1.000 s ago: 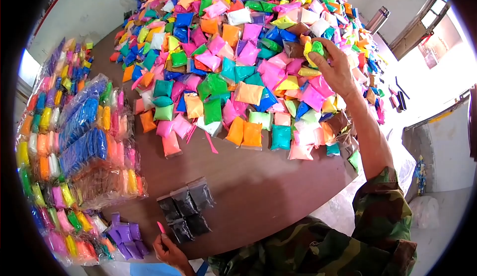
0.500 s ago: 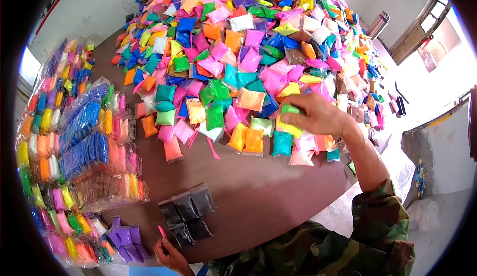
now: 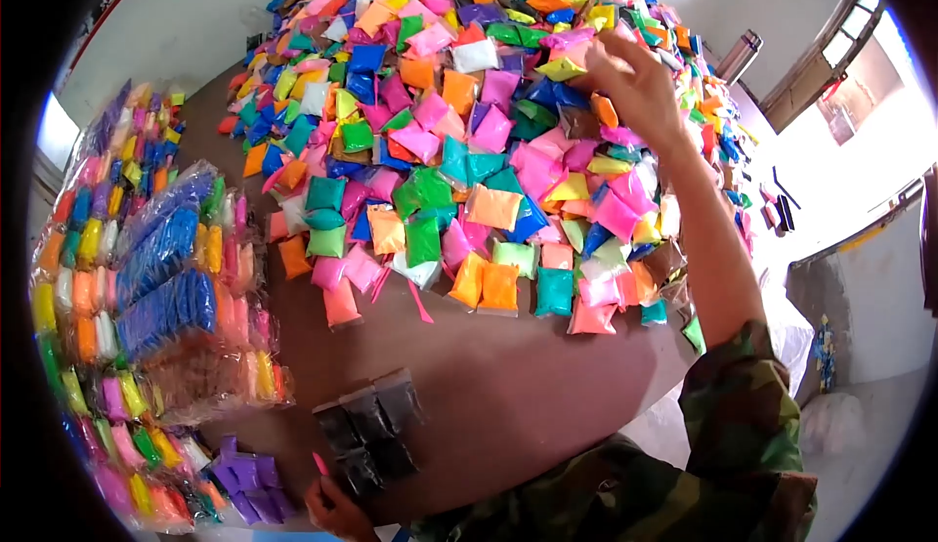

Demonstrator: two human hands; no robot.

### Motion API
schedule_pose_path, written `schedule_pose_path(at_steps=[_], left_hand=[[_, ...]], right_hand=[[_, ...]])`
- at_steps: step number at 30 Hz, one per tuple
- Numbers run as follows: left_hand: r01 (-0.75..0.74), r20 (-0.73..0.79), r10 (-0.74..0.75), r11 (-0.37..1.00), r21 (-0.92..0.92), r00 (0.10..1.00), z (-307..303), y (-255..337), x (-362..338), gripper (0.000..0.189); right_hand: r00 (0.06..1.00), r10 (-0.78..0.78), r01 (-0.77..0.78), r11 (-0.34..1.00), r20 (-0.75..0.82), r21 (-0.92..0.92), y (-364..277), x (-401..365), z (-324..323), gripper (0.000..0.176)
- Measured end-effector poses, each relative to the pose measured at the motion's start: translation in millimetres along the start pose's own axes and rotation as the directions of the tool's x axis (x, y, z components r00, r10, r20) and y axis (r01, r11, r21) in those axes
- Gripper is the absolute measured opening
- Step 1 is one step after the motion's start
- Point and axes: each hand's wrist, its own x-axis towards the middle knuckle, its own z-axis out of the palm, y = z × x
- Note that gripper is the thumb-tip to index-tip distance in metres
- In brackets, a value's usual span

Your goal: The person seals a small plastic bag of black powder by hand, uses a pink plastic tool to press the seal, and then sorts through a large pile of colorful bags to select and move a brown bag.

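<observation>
My right hand reaches over the upper right of a big heap of small coloured packets, its fingers apart and touching or just above packets near a yellow packet. I see nothing held in it. At the bottom edge my left hand is closed, and a small pink strip sticks up from its fingers. The hand is partly cut off by the dark picture border. Beside it several black packets lie together on the brown table.
On the left are clear bags of sorted coloured packets, with blue packets stacked on top. Purple packets lie at the lower left. A flask stands behind the heap at the right, near dark tools.
My right hand has moved up and away across the heap, leaving the yellow and green packets it was on at the near right side. My left hand has hardly moved.
</observation>
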Motion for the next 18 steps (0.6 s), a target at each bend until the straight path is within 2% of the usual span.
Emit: schedule_pose_path(at_steps=[2,3,4,5,6,8,9,11,13,15,16,18], left_hand=[[0.079,0.065,-0.069,0.983,-0.164,0.996,10,-45,-6,0.018],[0.073,0.072,-0.062,0.985,-0.159,0.995,6,-35,-3,0.018],[0.003,0.039,0.002,0.993,-0.12,0.999,-1,-13,1,0.018],[-0.066,0.006,0.067,0.995,-0.081,0.998,-5,0,3,0.019],[-0.072,0.008,0.073,0.994,-0.084,0.997,-4,2,4,0.019],[-0.1,-0.005,0.1,0.992,-0.072,0.995,-3,5,7,0.017],[-0.103,-0.009,0.103,0.992,-0.071,0.995,-3,5,7,0.017],[-0.079,-0.009,0.078,0.987,-0.143,0.997,-3,3,5,0.016],[-0.096,-0.012,0.095,0.987,-0.126,0.995,-4,5,5,0.016],[-0.109,-0.017,0.108,0.987,-0.114,0.994,-5,7,4,0.017],[-0.084,-0.009,0.084,0.991,-0.105,0.996,-5,9,4,0.017],[-0.066,-0.001,0.066,0.993,-0.098,0.998,-6,11,4,0.017]], right_hand=[[0.99,-0.143,0.133,0.952,-0.017,-0.274,-2,-26,4,0.042],[0.974,-0.219,0.224,0.909,0.053,-0.351,-4,-35,3,0.039],[0.949,-0.286,0.314,0.852,0.131,-0.418,-6,-41,2,0.037],[0.919,-0.312,0.394,0.777,0.243,-0.492,6,-47,1,0.035],[0.921,-0.309,0.389,0.776,0.238,-0.497,15,-53,3,0.035],[0.889,-0.312,0.459,0.588,0.336,-0.666,25,-63,10,0.039],[0.903,-0.24,0.427,0.6,0.356,-0.677,27,-63,12,0.043],[0.902,-0.255,0.43,0.596,0.348,-0.678,31,-61,16,0.041],[0.9,-0.268,0.435,0.588,0.344,-0.682,33,-61,15,0.04],[0.904,-0.34,0.427,0.71,0.258,-0.56,31,-60,11,0.034],[0.904,-0.341,0.427,0.709,0.258,-0.561,29,-61,11,0.034],[0.961,-0.269,0.276,0.93,0.06,-0.242,17,-65,9,0.028]])
